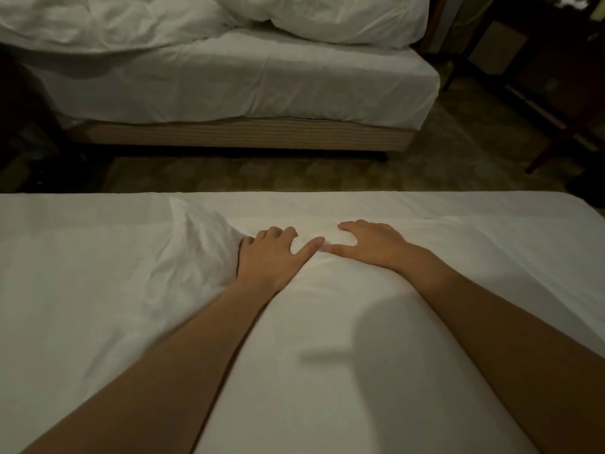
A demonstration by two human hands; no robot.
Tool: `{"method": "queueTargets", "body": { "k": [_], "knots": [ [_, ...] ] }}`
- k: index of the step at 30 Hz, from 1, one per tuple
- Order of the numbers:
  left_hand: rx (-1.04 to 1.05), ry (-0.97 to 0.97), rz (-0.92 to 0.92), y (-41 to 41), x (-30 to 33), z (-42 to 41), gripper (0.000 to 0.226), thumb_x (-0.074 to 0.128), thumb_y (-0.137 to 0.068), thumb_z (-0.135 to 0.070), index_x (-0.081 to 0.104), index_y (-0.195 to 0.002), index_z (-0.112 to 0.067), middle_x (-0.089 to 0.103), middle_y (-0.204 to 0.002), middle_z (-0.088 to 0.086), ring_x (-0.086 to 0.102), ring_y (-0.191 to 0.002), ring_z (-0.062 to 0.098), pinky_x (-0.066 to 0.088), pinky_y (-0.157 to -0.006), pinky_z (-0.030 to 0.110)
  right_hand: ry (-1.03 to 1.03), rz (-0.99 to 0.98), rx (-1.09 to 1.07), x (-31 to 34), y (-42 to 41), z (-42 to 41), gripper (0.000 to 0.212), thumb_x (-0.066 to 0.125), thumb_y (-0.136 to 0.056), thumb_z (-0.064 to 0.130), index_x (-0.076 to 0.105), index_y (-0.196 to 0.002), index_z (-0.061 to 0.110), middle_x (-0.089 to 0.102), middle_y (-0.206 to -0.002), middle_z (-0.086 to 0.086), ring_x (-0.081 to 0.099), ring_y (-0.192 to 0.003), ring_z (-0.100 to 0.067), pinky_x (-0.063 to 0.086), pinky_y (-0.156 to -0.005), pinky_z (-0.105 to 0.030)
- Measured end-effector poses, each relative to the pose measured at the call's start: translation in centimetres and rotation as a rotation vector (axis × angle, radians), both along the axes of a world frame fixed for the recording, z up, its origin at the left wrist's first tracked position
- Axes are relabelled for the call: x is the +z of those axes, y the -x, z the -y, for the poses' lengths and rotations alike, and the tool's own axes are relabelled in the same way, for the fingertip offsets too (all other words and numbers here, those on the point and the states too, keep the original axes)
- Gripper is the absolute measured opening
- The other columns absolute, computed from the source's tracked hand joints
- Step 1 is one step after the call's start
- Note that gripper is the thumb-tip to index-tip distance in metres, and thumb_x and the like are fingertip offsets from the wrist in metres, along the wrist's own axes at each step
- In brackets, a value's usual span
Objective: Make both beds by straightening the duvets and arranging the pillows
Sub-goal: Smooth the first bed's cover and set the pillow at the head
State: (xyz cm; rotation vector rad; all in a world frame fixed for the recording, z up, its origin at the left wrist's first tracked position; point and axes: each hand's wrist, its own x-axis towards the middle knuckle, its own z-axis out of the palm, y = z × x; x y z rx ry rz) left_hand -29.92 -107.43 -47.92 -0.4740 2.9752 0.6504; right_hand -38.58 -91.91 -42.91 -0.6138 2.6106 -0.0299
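Observation:
A white duvet (98, 306) covers the near bed across the lower half of the view. Both my arms reach forward over it. My left hand (273, 257) lies palm down on the duvet, its fingers bent against a raised wrinkle (203, 237) just to its left. My right hand (370, 245) rests flat beside it with fingers spread, the two thumbs almost touching. On the far bed (262, 83) a crumpled white duvet (108, 24) and a bulky white pillow or duvet heap (343, 18) lie bunched at the top.
A strip of patterned carpet (294, 175) runs between the two beds. Dark wooden furniture (540, 77) stands at the upper right, beyond the far bed's corner. The left edge of the room is dark.

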Motion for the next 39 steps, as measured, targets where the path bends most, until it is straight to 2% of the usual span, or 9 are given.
{"method": "queueTargets", "body": {
  "k": [3,8,12,16,22,27,32,36,39],
  "knots": [
    [-0.014,0.092,0.034,0.5,-0.1,0.4,0.070,0.017,-0.086,-0.074,0.048,-0.129,-0.029,0.053,-0.132,0.000,0.042,-0.122,0.021,0.025,-0.104,0.045,-0.049,-0.012,0.014,-0.3,0.3,0.1,0.082,0.036,-0.081,0.077,0.033,-0.145,0.025,0.036,-0.151,-0.002,0.036,-0.134,-0.024,0.027,-0.109,-0.040],
    [-0.092,0.274,0.044,0.7,0.0,0.7,0.082,0.007,-0.086,-0.072,0.064,-0.118,-0.022,0.056,-0.125,0.004,0.043,-0.120,0.021,0.021,-0.106,0.046,-0.101,-0.005,0.014,-0.3,0.2,0.4,0.080,0.033,-0.085,0.075,0.032,-0.146,0.023,0.034,-0.152,-0.003,0.033,-0.136,-0.025,0.024,-0.111,-0.040],
    [-0.110,0.189,0.010,0.7,-0.1,0.6,0.072,0.015,-0.091,-0.067,0.065,-0.104,-0.017,0.062,-0.108,0.005,0.051,-0.101,0.020,0.034,-0.087,0.035,-0.077,0.032,-0.042,-0.7,0.2,0.5,0.082,0.037,-0.083,0.076,0.033,-0.146,0.023,0.037,-0.150,-0.003,0.038,-0.134,-0.026,0.030,-0.108,-0.038],
    [-0.071,0.140,0.045,0.7,-0.3,0.5,0.064,0.014,-0.089,-0.072,0.054,-0.087,-0.022,0.053,-0.083,0.000,0.047,-0.077,0.018,0.032,-0.072,0.032,-0.062,0.043,-0.106,-1.0,0.1,0.7,0.085,0.038,-0.078,0.079,0.038,-0.142,0.024,0.041,-0.146,-0.004,0.042,-0.129,-0.027,0.034,-0.105,-0.039],
    [-0.115,0.124,0.103,0.8,-0.2,0.7,0.071,0.006,-0.089,-0.071,0.055,-0.081,-0.019,0.053,-0.083,0.001,0.048,-0.081,0.019,0.032,-0.077,0.034,-0.046,0.130,-0.130,-0.9,0.4,0.4,0.089,0.035,-0.077,0.080,0.034,-0.145,0.022,0.037,-0.149,-0.006,0.038,-0.132,-0.029,0.028,-0.111,-0.044],
    [-0.135,0.059,0.134,0.8,-0.1,1.0,0.072,0.004,-0.090,-0.069,0.054,-0.088,-0.018,0.052,-0.090,0.003,0.046,-0.086,0.022,0.030,-0.082,0.037,-0.075,0.138,-0.140,-0.5,0.3,0.6,0.099,0.031,-0.070,0.084,0.034,-0.145,0.020,0.038,-0.149,-0.006,0.039,-0.132,-0.029,0.027,-0.112,-0.046],
    [-0.097,0.043,0.006,0.4,-0.8,0.7,0.067,0.009,-0.092,-0.067,0.055,-0.087,-0.018,0.054,-0.087,0.002,0.049,-0.083,0.020,0.033,-0.079,0.035,0.034,0.013,-0.226,-1.9,-0.6,1.0,0.092,0.043,-0.073,0.082,0.040,-0.140,0.019,0.046,-0.142,-0.008,0.045,-0.125,-0.029,0.034,-0.102,-0.043],
    [-0.079,0.088,-0.196,-1.4,-0.4,0.3,0.058,0.018,-0.096,-0.061,0.056,-0.087,-0.019,0.055,-0.084,0.000,0.050,-0.082,0.020,0.037,-0.079,0.035,0.146,-0.118,-0.253,-1.4,-2.4,1.5,0.085,0.053,-0.066,0.083,0.055,-0.120,0.018,0.060,-0.107,-0.004,0.052,-0.090,-0.021,0.037,-0.076,-0.033],
    [-0.049,0.161,-0.301,-3.4,0.4,0.1,0.057,0.021,-0.096,-0.058,0.060,-0.096,-0.017,0.063,-0.091,0.004,0.058,-0.090,0.026,0.038,-0.080,0.036,0.243,-0.247,-0.196,0.5,-5.4,0.9,0.086,0.057,-0.066,0.080,0.054,-0.127,0.018,0.060,-0.121,-0.004,0.054,-0.102,-0.023,0.033,-0.079,-0.029]
  ]
}}
